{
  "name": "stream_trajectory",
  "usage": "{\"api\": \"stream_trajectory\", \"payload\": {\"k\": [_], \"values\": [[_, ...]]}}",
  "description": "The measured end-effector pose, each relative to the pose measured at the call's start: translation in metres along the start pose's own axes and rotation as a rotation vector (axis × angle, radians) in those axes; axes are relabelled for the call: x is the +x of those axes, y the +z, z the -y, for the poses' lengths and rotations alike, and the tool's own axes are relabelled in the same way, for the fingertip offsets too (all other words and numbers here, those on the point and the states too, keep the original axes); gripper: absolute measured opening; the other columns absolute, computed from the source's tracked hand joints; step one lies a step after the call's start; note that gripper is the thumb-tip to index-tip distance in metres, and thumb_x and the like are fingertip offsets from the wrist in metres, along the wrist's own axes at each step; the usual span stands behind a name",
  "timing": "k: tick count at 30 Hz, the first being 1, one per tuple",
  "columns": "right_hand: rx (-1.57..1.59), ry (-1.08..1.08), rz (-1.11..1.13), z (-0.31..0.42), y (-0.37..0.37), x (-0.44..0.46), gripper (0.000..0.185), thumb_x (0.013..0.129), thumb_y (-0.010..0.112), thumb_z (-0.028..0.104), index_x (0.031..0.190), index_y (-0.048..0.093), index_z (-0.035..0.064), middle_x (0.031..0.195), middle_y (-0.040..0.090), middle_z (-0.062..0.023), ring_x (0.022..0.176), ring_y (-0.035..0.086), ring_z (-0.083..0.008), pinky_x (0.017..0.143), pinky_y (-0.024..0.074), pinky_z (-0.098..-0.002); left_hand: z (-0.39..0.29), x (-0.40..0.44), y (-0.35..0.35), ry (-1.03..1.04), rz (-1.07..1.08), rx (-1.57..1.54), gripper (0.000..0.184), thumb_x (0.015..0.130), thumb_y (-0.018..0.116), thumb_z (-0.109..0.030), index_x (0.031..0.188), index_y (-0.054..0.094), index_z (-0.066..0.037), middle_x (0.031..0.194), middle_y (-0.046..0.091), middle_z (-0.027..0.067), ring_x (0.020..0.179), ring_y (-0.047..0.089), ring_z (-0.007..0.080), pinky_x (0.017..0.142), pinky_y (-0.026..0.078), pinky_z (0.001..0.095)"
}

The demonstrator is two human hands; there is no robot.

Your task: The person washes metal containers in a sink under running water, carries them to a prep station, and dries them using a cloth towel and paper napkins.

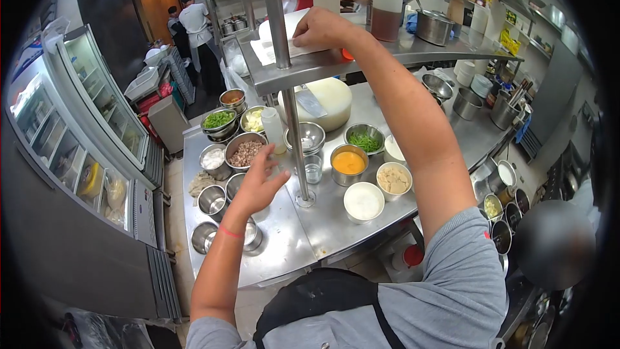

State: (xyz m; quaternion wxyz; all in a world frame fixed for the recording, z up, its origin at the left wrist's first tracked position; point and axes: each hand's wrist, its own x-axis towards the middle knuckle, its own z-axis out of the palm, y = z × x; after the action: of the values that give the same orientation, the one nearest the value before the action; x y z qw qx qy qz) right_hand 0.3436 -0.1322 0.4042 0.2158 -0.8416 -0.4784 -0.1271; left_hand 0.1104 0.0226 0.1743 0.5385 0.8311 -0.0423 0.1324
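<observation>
My right hand (326, 28) reaches up to the steel shelf (387, 61). Its curled fingers pinch a sheet of white paper (263, 52), which lies against a white roll (274, 27) behind the shelf's post. Lower down, my left hand (260, 184) hovers over the counter with fingers apart, holding nothing. Just beyond it are a bowl of chopped brownish-pink pieces (247, 154) and a squeeze bottle (274, 130). To the right of the post stand a bowl of orange liquid (349, 162), a white tub of white contents (363, 202) and a tub of beige paste (394, 180).
A steel post (294, 123) rises between my hands. Small metal bowls (213, 201) crowd the counter's left side. A large round white block (329, 100) sits under the shelf. Two people (194, 32) stand far back; another person's blurred head (555, 245) is close on my right.
</observation>
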Motion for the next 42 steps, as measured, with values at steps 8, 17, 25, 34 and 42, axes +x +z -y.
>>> {"api": "stream_trajectory", "payload": {"k": [8, 17, 25, 34, 42], "values": [[-0.268, -0.054, 0.039, 0.007, -0.003, 0.025, 0.02, 0.069, 0.066, 0.019, 0.078, 0.072, 0.0009, 0.077, 0.07, -0.0146, 0.075, 0.065, -0.0267, 0.072, 0.0514, -0.0351, 0.009, -0.076, -0.042, -0.172, 0.148, -0.201, 0.067, 0.085, 0.065, -0.01, 0.141, 0.03, -0.002, 0.137, 0.043, 0.0193, 0.119, 0.05, 0.0273, 0.098, 0.043, 0.0381], [0.198, 0.127, -1.225, 0.028, -0.02, -0.023, 0.024, 0.092, 0.045, 0.019, 0.096, 0.056, -0.003, 0.089, 0.058, -0.0181, 0.084, 0.058, -0.0336, 0.079, 0.0451, -0.0417, 0.047, -0.162, -0.082, -0.268, -0.181, -0.397, 0.038, 0.087, 0.059, -0.001, 0.123, 0.049, 0.005, 0.117, 0.06, 0.0154, 0.107, 0.059, 0.0212, 0.093, 0.047, 0.0319], [0.234, 0.054, -0.502, 0.141, 0.184, -0.175, 0.035, 0.068, 0.072, 0.003, 0.103, 0.065, 0.0028, 0.112, 0.06, -0.0133, 0.094, 0.063, -0.0226, 0.078, 0.0507, -0.0309, 0.1, -0.26, -0.093, -0.403, -0.545, -0.505, 0.034, 0.085, 0.057, 0.002, 0.119, 0.051, 0.006, 0.108, 0.063, 0.0149, 0.099, 0.062, 0.0204, 0.085, 0.049, 0.0288], [-0.035, -0.357, 0.752, 0.187, 0.407, -0.203, 0.022, 0.077, 0.058, 0.011, 0.098, 0.063, 0.0074, 0.102, 0.065, -0.0131, 0.095, 0.063, -0.0291, 0.075, 0.0519, -0.0418, 0.115, -0.262, -0.1, -0.407, -0.578, -0.492, 0.023, 0.086, 0.059, 0.002, 0.109, 0.056, 0.004, 0.098, 0.065, 0.0109, 0.09, 0.061, 0.0137, 0.081, 0.048, 0.0255], [0.223, -1.074, 0.224, 0.169, 0.254, -0.189, 0.021, 0.077, 0.055, 0.014, 0.094, 0.064, 0.0045, 0.099, 0.065, -0.0114, 0.096, 0.063, -0.0253, 0.091, 0.0463, -0.0416, 0.101, -0.236, -0.081, -0.415, -0.297, -1.168, 0.054, 0.088, 0.063, -0.03, 0.131, 0.044, -0.003, 0.123, 0.054, 0.0128, 0.108, 0.055, 0.0186, 0.09, 0.048, 0.0354]]}}
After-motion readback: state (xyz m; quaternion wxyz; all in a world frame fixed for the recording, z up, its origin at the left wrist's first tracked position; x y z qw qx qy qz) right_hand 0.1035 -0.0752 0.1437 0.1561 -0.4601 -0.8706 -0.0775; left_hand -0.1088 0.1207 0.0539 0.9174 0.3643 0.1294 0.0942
